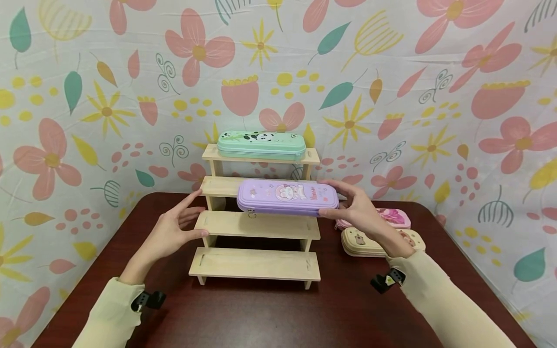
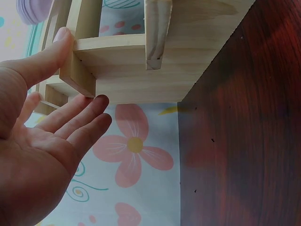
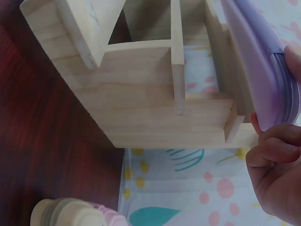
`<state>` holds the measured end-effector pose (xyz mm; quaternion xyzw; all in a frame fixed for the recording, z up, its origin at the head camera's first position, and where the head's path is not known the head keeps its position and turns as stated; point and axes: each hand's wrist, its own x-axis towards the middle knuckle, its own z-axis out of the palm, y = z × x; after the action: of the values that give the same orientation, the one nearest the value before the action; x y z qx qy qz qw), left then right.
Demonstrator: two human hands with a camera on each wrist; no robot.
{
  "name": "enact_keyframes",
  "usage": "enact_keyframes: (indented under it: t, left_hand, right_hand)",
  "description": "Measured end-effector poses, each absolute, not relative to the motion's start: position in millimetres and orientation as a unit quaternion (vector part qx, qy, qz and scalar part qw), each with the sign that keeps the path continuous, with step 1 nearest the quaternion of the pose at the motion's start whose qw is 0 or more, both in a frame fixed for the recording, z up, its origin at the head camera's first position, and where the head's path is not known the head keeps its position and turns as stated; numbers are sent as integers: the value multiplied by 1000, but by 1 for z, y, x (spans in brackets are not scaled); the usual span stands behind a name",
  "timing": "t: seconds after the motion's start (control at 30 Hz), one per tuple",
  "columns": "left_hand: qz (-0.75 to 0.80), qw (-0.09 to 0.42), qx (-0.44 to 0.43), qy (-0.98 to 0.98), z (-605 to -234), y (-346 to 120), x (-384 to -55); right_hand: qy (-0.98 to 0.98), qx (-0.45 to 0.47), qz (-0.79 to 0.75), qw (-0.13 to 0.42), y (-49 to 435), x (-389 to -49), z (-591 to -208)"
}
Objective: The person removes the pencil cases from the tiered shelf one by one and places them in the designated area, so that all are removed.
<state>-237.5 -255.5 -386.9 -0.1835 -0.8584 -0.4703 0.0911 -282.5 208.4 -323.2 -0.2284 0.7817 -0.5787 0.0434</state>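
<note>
My right hand (image 1: 357,205) grips the right end of a purple pencil case (image 1: 287,195) with a rabbit picture, thumb at its front edge. The case is at the second step from the top of a wooden stepped rack (image 1: 256,263); whether it touches the step I cannot tell. At the rack's left side is my left hand (image 1: 174,229), its thumb touching a step's end and its fingers loosely extended, as the left wrist view also shows. A green panda pencil case (image 1: 262,145) lies on the top step.
Right of the rack, a cream pencil case (image 1: 365,244) and a pink one (image 1: 398,217) lie on the dark red table (image 1: 243,314), partly hidden by my right arm. A flower-patterned cloth (image 1: 383,96) hangs close behind the rack.
</note>
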Motion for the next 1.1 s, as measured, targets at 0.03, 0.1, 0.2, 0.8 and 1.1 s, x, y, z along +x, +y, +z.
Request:
enact_keyframes:
  t: [0.03,0.1,0.2,0.8,1.1]
  left_hand:
    - [-470,90,-183,-859,-387,-255,-238]
    - [-469,88,-181,-860,-387,-255,-238]
    - [-467,86,-180,-861,-387,-256,-238]
    - [-471,85,-181,-859,-388,-257,-239]
    - [-468,83,-181,-861,-388,-258,-239]
  right_hand:
    - [784,-228,-576,41,211,-282,-324]
    - [786,-230,-573,36,216,-280,-325]
    - [780,-238,-578,33,221,-277,-327]
    - [763,-249,-595,38,278,-256,-342]
    - [768,-275,-578,31,315,-245,-353]
